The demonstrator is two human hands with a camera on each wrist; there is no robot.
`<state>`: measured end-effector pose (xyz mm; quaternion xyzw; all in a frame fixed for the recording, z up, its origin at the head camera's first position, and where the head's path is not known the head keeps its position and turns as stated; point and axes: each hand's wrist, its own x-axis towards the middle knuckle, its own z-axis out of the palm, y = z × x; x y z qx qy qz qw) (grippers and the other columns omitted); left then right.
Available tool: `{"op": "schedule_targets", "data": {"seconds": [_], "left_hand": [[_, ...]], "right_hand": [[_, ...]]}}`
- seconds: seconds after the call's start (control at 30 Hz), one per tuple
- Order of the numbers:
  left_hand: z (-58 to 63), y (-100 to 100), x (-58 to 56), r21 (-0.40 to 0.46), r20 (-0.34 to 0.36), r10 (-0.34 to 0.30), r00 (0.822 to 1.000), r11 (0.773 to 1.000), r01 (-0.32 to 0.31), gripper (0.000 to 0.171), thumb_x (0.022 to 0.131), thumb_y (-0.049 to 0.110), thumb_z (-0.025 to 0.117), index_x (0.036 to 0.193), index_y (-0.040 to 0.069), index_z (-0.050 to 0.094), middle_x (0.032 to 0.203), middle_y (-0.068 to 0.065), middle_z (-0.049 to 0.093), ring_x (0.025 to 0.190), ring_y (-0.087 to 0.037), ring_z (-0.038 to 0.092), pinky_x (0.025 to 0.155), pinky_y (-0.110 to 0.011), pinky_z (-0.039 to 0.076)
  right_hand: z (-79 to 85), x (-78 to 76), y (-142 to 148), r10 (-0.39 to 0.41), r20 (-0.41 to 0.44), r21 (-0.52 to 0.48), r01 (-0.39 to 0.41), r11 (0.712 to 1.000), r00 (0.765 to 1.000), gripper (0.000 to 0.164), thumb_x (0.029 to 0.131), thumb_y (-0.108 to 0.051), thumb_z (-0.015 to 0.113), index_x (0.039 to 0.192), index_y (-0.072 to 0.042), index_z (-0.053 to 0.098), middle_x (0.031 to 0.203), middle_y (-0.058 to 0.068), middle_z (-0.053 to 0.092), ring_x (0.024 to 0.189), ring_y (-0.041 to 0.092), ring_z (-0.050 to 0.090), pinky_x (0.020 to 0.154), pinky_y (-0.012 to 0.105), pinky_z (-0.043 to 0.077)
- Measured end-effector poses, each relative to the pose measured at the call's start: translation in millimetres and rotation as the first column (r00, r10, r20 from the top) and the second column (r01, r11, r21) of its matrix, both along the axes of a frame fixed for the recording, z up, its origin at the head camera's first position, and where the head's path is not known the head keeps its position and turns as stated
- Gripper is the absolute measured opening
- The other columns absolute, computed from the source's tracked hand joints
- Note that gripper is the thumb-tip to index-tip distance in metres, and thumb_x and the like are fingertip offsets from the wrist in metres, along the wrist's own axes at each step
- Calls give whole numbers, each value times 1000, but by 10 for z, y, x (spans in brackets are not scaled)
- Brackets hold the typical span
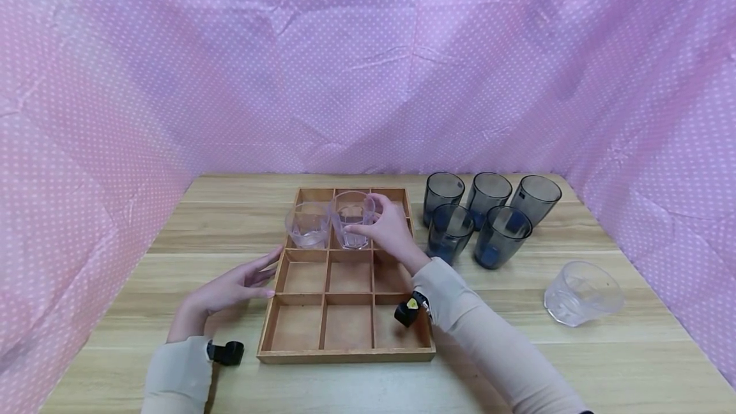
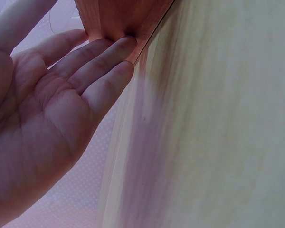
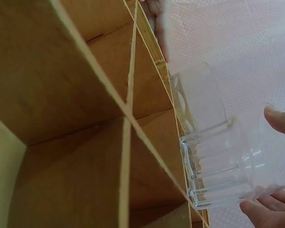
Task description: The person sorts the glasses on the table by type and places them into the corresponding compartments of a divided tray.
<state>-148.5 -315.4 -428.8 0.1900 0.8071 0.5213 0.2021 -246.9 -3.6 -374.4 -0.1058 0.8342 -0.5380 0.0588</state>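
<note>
My right hand (image 1: 392, 227) pinches a clear drinking glass (image 1: 352, 225) between thumb and fingers, over the middle column of a divided wooden tray (image 1: 347, 356). In the right wrist view the held glass (image 3: 223, 161) has its base at the dividers' top edges; whether it has entered a compartment I cannot tell. Beside it, a second clear glass (image 1: 308, 225) stands in the left column, second row from the back. My left hand (image 1: 234, 283) rests with extended fingers against the tray's left side; the left wrist view shows its fingertips (image 2: 126, 42) touching the wood.
Several smoky grey-blue glasses (image 1: 451, 230) stand close together to the right of the tray. A third clear glass (image 1: 582, 292) leans tilted on the table (image 1: 500, 312) at the right. Pink dotted cloth (image 1: 368, 82) hangs behind and along both sides.
</note>
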Motion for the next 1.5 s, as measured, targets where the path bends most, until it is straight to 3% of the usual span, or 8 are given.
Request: {"op": "schedule_targets", "data": {"seconds": [0.37,0.57,1.07,1.5], "left_hand": [[8,8,11,-2,0,0,1000,1000,0,88,93,17,62,155,1,2,160,-24,-4,142,-53,14,111,-53,21],[12,15,10,3,1,-4,1000,1000,4,88,93,17,62,155,1,2,160,-24,-4,142,-53,13,110,-53,23],[11,17,13,5,1,-8,1000,1000,8,88,93,17,62,155,1,2,160,-25,-4,142,-53,13,110,-53,24],[25,9,20,2,0,1,1000,1000,-1,87,94,17,61,155,3,2,161,-24,-5,143,-53,12,110,-55,20]], "right_hand": [[-59,-4,-1,0,-21,40,1,999,1000,79,71,-25,87,137,-6,49,135,12,58,117,32,61,98,43,52],[-95,2,-4,8,-1,45,-8,999,1000,78,71,-20,87,137,-5,50,138,13,57,123,30,57,103,42,49],[-146,-4,-17,19,32,109,-23,994,999,77,72,-20,87,137,-3,49,137,13,57,120,30,57,103,44,48],[-147,9,-38,43,49,111,-48,993,998,81,74,-16,85,141,-3,41,144,15,51,128,33,52,108,45,44]]}}
